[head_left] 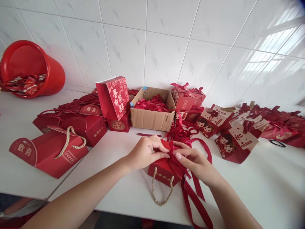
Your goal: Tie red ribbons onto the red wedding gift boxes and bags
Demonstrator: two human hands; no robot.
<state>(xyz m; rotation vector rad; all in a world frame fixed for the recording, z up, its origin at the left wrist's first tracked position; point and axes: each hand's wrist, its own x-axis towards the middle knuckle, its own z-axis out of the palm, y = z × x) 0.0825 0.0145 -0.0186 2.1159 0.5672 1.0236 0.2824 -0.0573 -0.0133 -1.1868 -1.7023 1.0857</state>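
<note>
A small red gift box with a beige rope handle stands on the white table in front of me. A dark red ribbon lies over its top and trails down off the table's front edge. My left hand pinches the ribbon and a rounded red flap at the box's top. My right hand is closed on the ribbon just to the right of it, thumb and fingers pressed together.
A cardboard box full of red ribbons stands behind the hands. Finished ribbon-tied boxes and flat printed boxes lie to the right, larger red rope-handled boxes to the left. A tipped red bucket holds sweets at far left.
</note>
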